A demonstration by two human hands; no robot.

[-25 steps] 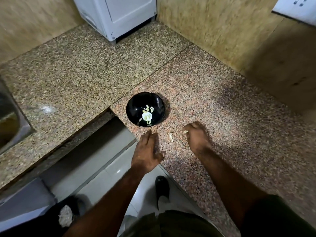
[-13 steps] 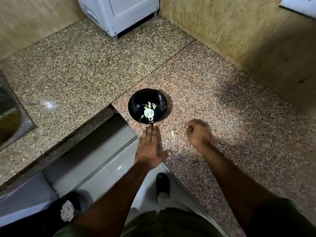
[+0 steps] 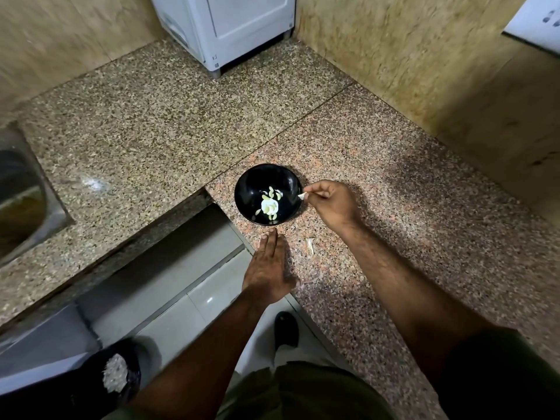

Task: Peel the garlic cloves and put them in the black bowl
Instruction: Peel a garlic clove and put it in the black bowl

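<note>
On the speckled granite counter (image 3: 394, 237): round black bowl (image 3: 251, 189), pale peeled garlic cloves (image 3: 269, 204) contained. Small white garlic clove (image 3: 302, 195) pinched by right hand (image 3: 331, 204) at the bowl's rim. Left hand (image 3: 268, 268) laid flat, fingers extended, nothing held. Papery skin scrap (image 3: 310, 245) alongside.

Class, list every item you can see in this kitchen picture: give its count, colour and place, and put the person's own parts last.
black bowl: one, black, on the countertop near its inner corner.
peeled cloves: several, pale, inside the bowl.
garlic piece: one, whitish, pinched at the bowl's right rim.
garlic skin: one scrap, pale, on the counter below the bowl.
countertop: one, speckled granite, L-shaped.
white appliance: one, white, back corner.
sink: one, metal, far left.
bin: one, dark, floor, holds pale scraps.
shoe: one, black, on the floor.
left hand: flat at the counter edge.
right hand: beside the bowl, holding the garlic piece.
</note>
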